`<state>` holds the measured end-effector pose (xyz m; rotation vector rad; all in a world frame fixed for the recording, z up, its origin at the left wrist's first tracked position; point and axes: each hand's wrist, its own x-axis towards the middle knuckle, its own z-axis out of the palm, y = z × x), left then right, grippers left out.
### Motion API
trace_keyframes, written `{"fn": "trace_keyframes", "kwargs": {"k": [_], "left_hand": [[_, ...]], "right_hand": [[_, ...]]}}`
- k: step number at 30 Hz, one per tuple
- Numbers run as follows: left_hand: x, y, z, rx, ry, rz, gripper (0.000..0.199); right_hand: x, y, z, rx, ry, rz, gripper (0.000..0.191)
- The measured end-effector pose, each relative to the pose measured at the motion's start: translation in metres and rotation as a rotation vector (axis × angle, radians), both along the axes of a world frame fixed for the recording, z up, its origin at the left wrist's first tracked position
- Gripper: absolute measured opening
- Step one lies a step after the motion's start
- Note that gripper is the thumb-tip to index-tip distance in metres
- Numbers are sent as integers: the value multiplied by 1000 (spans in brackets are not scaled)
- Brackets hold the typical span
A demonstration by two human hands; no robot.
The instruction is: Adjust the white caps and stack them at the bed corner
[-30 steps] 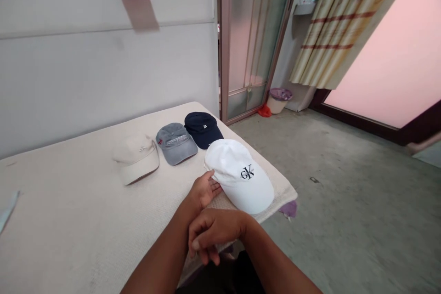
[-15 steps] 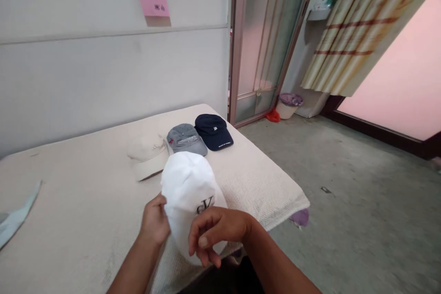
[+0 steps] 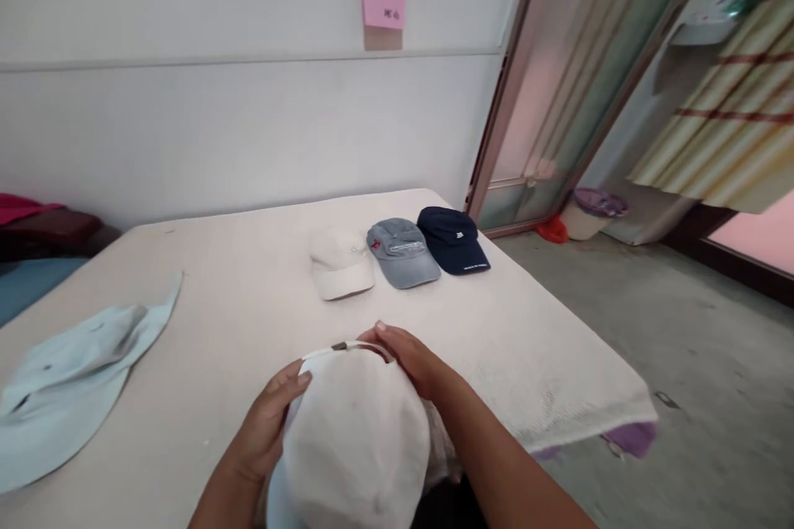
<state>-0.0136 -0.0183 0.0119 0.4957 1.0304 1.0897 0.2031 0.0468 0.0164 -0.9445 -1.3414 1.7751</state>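
Observation:
A white baseball cap (image 3: 356, 438) is held at the bottom centre, its back strap and opening facing away from me. My left hand (image 3: 266, 417) grips its left edge, the thumb on the outside. At the back right edge, by the strap, my right hand (image 3: 403, 355) is closed on the cap, with some fingers hidden inside. Beyond, in a row on the padded surface, lie a cream cap (image 3: 341, 264), a grey cap (image 3: 403, 252) and a navy cap (image 3: 452, 240). A flattened pale blue cap (image 3: 80, 380) lies at the left.
The cream-covered bed (image 3: 248, 289) runs up to a white wall bearing a pink note (image 3: 383, 0). Dark red and blue fabric (image 3: 43, 240) is at the far left. A lined waste bin (image 3: 592, 215) stands on the concrete floor beside a glass door.
The white cap has been turned so its back faces away, and my right hand has moved onto its back edge. My view has swung left, bringing the pale blue cap further into sight.

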Motion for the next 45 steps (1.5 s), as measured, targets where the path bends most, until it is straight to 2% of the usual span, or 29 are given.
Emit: {"fn": "trace_keyframes", "kwargs": {"k": [2, 4, 6, 9, 11, 14, 20, 24, 29, 31, 33, 35, 39, 45], "left_hand": [[-9, -2, 0, 27, -21, -21, 28], [-17, -3, -1, 61, -63, -65, 27], [-22, -4, -1, 68, -86, -81, 24], [-22, -2, -1, 13, -52, -82, 24], [-19, -1, 1, -1, -5, -127, 29], [-15, 1, 3, 7, 55, -205, 25], [-13, 1, -1, 3, 78, -144, 36], [-8, 4, -9, 11, 138, -113, 32], [5, 11, -13, 40, 217, -68, 26], [8, 12, -13, 52, 266, -60, 25], [9, 12, -14, 74, 333, -43, 22], [9, 12, -15, 88, 373, -29, 19], [9, 11, -17, 139, 358, -43, 18], [14, 9, -15, 223, 399, -111, 29]], "right_hand": [[-13, -2, 1, -65, 3, 139, 41], [-22, 0, -1, -113, 15, 187, 27], [-29, 3, -4, -108, 0, 165, 20], [-38, 7, -7, -63, -38, 140, 19], [-43, 7, -8, -39, -25, 156, 18], [-48, 7, -10, -36, 17, 148, 17], [-52, 11, -12, -29, -21, 70, 18], [-53, 11, -17, 140, -139, 27, 12], [-53, 7, -14, 494, -291, -113, 7], [-52, 5, -11, 642, -332, -99, 9], [-52, 5, -10, 743, -374, -21, 12], [-51, 6, -12, 810, -417, 49, 12], [-48, 8, -14, 884, -477, 88, 17], [-50, 6, -12, 904, -590, 129, 14]]}}
